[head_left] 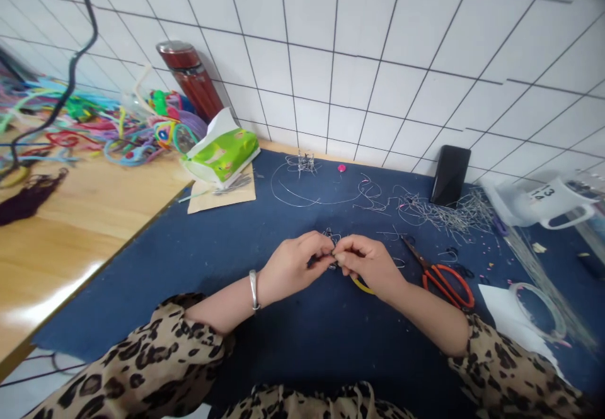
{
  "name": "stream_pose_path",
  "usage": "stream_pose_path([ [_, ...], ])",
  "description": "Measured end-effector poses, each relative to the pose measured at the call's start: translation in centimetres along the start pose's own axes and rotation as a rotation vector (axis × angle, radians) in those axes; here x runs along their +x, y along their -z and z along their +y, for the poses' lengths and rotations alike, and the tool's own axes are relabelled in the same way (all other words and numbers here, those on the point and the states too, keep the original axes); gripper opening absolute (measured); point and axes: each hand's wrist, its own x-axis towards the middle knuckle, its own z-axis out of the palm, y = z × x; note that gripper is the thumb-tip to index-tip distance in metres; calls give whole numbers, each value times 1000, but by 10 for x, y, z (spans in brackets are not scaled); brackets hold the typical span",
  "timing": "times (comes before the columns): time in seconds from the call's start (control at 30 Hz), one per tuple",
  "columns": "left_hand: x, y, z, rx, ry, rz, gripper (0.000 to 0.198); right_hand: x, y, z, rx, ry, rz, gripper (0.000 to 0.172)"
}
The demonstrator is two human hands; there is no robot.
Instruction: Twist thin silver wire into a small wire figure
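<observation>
My left hand (297,263) and my right hand (369,264) meet over the dark blue mat (302,337), fingertips nearly touching. Both hands pinch a small piece of thin wirework (333,236), mostly hidden by the fingers. Under my right hand part of a yellow handle (363,286) shows. To the right of that hand lie scissors with orange handles (447,280), blades pointing away and to the left. Beyond the hands are a small wire construction (306,163), long curved loose wires (295,203) and a pink round piece (341,168).
A tissue pack (222,154) sits on brown card (241,198) at back left, near a red flask (191,79) and colourful pipe cleaners (137,138). At right are a black phone (450,175), tangled wire (449,212), a white mug (558,201) and a wire coil (539,310).
</observation>
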Motion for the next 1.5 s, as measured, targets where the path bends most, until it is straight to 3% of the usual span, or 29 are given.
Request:
stream_pose_path([
  [0.2, 2, -2, -2, -109, -42, 7, 8, 4, 0, 5, 317, -35, 5, 8],
  [0.43, -6, -2, -3, 437, -384, -37, 17, 4, -4, 6, 352, -40, 27, 10],
  [0.6, -4, 1, -5, 575, -452, -62, 15, 2, -5, 6, 359, -63, 16, 14],
  [0.7, -2, 1, -6, 494, -397, -65, 14, 2, -5, 5, 342, -57, 4, 14],
  [0.97, -2, -1, -5, -9, -107, 61, 9, -2, -4, 1, 169, 12, 2, 15],
  [1.37, 3, -1, -3, -174, 118, 108, 6, -4, -4, 2, 60, 46, 7, 13],
  [1.5, -1, -1, -7, -217, 174, 56, 6, -5, -2, -2, 14, 63, 12, 13],
])
